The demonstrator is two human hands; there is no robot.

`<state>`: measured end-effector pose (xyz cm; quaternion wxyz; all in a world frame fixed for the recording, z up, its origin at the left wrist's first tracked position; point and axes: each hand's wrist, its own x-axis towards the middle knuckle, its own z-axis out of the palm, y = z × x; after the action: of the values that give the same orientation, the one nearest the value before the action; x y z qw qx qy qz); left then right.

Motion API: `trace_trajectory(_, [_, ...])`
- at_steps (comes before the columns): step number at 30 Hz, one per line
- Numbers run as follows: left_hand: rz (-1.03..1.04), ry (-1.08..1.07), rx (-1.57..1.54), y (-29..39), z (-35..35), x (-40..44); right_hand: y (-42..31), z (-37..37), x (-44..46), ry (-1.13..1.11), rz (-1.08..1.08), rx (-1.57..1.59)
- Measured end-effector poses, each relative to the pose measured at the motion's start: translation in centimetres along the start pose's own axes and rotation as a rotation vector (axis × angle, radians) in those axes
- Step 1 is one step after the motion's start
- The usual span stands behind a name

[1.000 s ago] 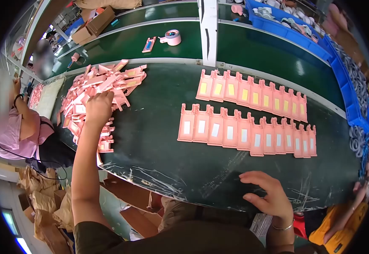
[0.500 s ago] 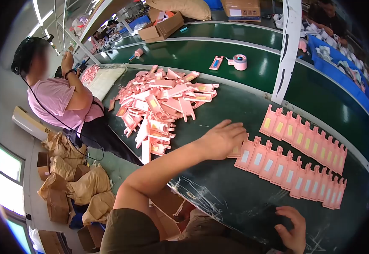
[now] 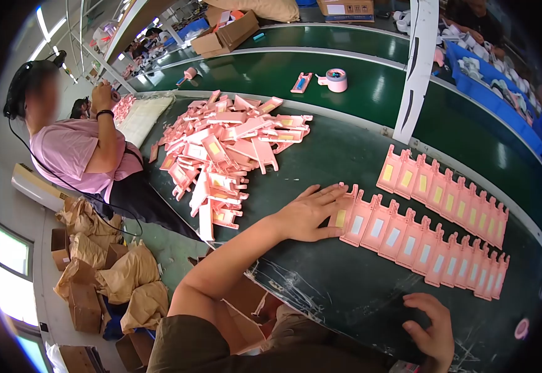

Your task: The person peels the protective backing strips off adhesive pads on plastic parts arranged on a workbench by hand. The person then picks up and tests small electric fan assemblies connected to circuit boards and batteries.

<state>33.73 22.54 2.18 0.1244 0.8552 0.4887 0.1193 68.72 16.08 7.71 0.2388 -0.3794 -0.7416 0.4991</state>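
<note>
My left hand [image 3: 311, 214] grips a pink plastic piece [image 3: 340, 217] with a yellow label, thumb at its lower edge and fingertips at its upper edge, at the left end of the front row. The other pieces in that row [image 3: 408, 244] bear white labels and lie closely side by side. Behind it runs a second row [image 3: 443, 194] with yellow labels. My right hand [image 3: 431, 326] is at the table's front edge, fingers apart and curved, holding nothing. A heap of pink pieces [image 3: 221, 143] lies to the left.
On the green surface behind the table [image 3: 283, 248] are a tape roll [image 3: 336, 80] and a pink piece [image 3: 301, 82]. A white post [image 3: 417, 74] rises there. Blue bins [image 3: 488, 93] stand at the back right, and a person in pink [image 3: 84, 149] is at the left. A small pink ring [image 3: 521, 328] is at the right.
My left hand has gone from the heap to the left end of the front row, bringing a yellow-labelled piece. The view has turned left. My right hand remains open near the table edge.
</note>
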Motion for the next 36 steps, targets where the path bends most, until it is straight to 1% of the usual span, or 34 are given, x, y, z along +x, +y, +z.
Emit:
trace_trajectory(1, [0.023, -0.03, -0.056, -0.1, -0.1, 0.3, -0.1, 0.0, 0.5, 0.002, 0.015, -0.007])
trace_trajectory(3, [0.031, -0.031, -0.102, -0.4, -0.5, 0.6, -0.1, -0.6, 0.9, -0.08, -0.019, -0.121])
trace_trajectory(4, [0.058, -0.037, -0.09, -0.9, -0.4, 0.6, -0.4, -0.8, 1.0, -0.093, -0.017, -0.113])
trace_trajectory(5, [0.023, -0.054, -0.054, -0.6, -1.0, 0.7, -0.7, -0.7, 1.8, -0.096, -0.031, -0.109])
trace_trajectory(7, [0.006, -0.069, -0.118, -0.7, -0.9, 0.7, -1.3, -0.8, 3.0, -0.137, -0.056, -0.139])
trace_trajectory(8, [-0.001, -0.075, -0.124, -0.5, -0.9, 0.7, -1.4, -0.7, 3.7, -0.129, -0.034, -0.155])
trace_trajectory(10, [-0.012, -0.093, -0.106, -0.2, -1.0, 0.8, -1.3, 0.0, 5.5, -0.166, -0.115, -0.142])
trace_trajectory(13, [0.012, -0.082, -0.112, -0.6, -0.8, 0.9, -1.1, 1.6, 9.4, -0.154, -0.229, -0.222])
trace_trajectory(14, [0.007, -0.08, -0.11, -0.6, -0.8, 0.8, -1.1, 2.2, 11.1, -0.141, -0.28, -0.31])
trace_trajectory(15, [-0.013, -0.056, -0.205, -0.4, -0.9, 0.6, -0.8, 2.8, 12.6, -0.128, -0.331, -0.398])
trace_trajectory(16, [-0.034, -0.026, -0.292, -0.5, -1.2, 0.6, 0.5, 4.0, 14.4, -0.026, -0.447, -0.45])
trace_trajectory(18, [0.029, 0.05, -0.279, -1.0, -1.1, 0.4, 1.4, 5.2, 16.8, -0.045, -0.493, -0.639])
trace_trajectory(19, [0.019, 0.027, -0.228, -1.1, -1.1, 0.4, 1.7, 6.0, 17.8, -0.041, -0.535, -0.661])
trace_trajectory(20, [0.049, 0.022, -0.215, -1.3, -0.9, 0.5, 1.4, 6.5, 18.3, -0.043, -0.572, -0.755])
trace_trajectory(22, [0.069, 0.014, -0.204, -1.4, -0.5, 0.4, 1.0, 7.8, 19.5, -0.017, -0.713, -0.902])
trace_trajectory(23, [0.036, -0.024, -0.229, -1.4, -0.7, 0.4, 0.4, 8.2, 19.5, -0.085, -0.665, -0.948])
trace_trajectory(24, [-0.009, -0.056, -0.272, -0.9, -1.4, 0.4, 1.2, 8.7, 19.9, -0.039, -0.727, -1.037])
trace_trajectory(27, [-0.005, -0.04, -0.297, -1.7, -0.1, 0.4, 1.2, 8.8, 20.1, -0.138, -0.684, -0.985])
trace_trajectory(31, [-0.007, -0.056, -0.289, -2.0, 0.3, 0.5, 1.1, 9.3, 20.5, -0.154, -0.67, -1.039])
trace_trajectory(36, [-0.037, -0.057, -0.327, -1.8, 0.2, 0.4, 0.8, 9.1, 20.7, -0.217, -0.723, -1.028])
